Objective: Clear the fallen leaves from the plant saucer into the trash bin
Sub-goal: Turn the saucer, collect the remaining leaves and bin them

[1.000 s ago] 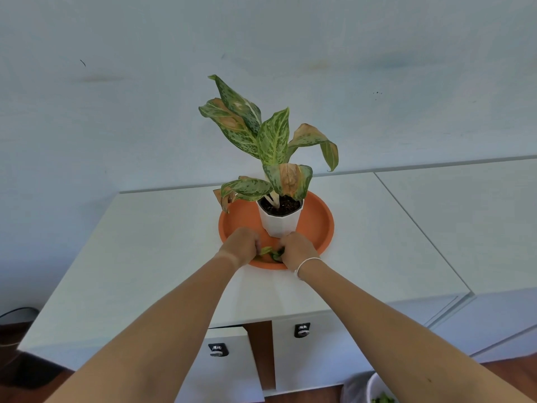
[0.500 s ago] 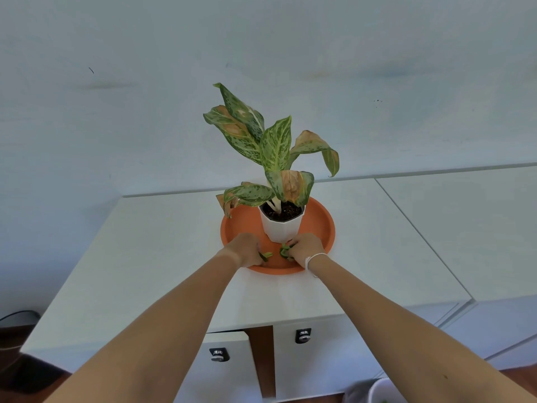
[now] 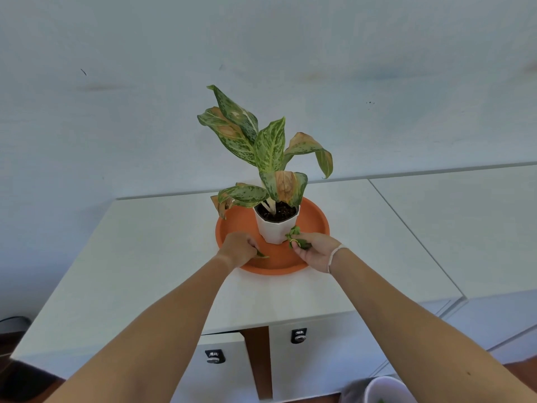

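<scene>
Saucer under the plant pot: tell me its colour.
The saucer is plain orange, with no pattern; the head view shows it clearly.

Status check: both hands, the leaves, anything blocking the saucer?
Left hand closed on a leaf at the orange saucer. Right hand pinching green leaves beside the white pot. Trash bin at lower right. Nothing blocking.

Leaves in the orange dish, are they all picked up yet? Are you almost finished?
Nearly picked up, not finished. The bare part of the orange saucer looks clear. The right hand is shut on a bunch of green leaves beside the white pot, and the left hand is closed over another leaf. Nothing held has reached the trash bin at the bottom edge, so that is left.
</scene>
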